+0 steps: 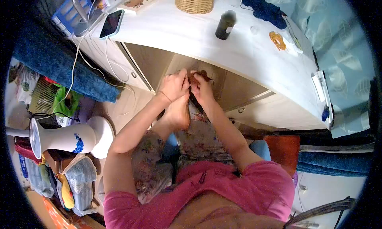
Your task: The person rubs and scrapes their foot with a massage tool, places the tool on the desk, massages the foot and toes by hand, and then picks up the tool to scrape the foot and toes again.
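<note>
My bare foot (180, 111) is raised, its sole side up toward me, in front of the desk's knee space. Curled over the toes, my left hand (174, 86) grips the front of the foot and hides the toes. Just to its right, my right hand (201, 88) is closed in a pinch close to the toes. A small dark brown thing (205, 74) shows behind its fingertips; I cannot tell what the fingers hold.
On the white desk (167, 34) are a phone (112, 24), a wicker basket (194, 0), a dark bottle (226, 25), a navy cloth (264, 10) and an orange-brown loop (277, 41). White cables hang at left, above a white pedestal stand (65, 136).
</note>
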A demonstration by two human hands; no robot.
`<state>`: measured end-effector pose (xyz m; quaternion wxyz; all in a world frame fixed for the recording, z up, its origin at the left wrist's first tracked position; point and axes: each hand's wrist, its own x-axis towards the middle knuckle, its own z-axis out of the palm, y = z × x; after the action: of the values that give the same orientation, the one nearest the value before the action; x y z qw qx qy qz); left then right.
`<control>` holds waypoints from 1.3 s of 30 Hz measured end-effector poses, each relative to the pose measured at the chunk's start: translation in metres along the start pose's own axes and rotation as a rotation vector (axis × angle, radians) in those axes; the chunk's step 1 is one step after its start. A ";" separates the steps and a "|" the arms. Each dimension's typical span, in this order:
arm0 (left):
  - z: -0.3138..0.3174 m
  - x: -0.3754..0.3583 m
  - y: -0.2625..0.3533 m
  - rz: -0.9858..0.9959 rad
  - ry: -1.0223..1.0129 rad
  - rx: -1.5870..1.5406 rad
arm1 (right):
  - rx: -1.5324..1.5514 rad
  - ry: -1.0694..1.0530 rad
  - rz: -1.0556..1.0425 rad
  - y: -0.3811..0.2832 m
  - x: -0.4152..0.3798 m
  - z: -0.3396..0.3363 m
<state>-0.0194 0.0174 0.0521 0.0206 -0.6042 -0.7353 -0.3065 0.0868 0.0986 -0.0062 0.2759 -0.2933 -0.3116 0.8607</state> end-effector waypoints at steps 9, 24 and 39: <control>0.011 -0.003 0.003 0.097 0.069 -0.072 | 0.050 -0.005 -0.052 -0.003 -0.011 -0.002; 0.011 -0.003 0.009 0.076 0.045 -0.042 | 0.036 0.010 -0.155 -0.007 -0.007 0.004; 0.019 -0.013 -0.010 0.004 0.069 -0.260 | -0.007 -0.026 -0.066 -0.005 -0.002 0.001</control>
<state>-0.0190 0.0142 0.0272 -0.0319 -0.5922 -0.6869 -0.4199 0.0891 0.1004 -0.0017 0.2991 -0.2727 -0.3279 0.8536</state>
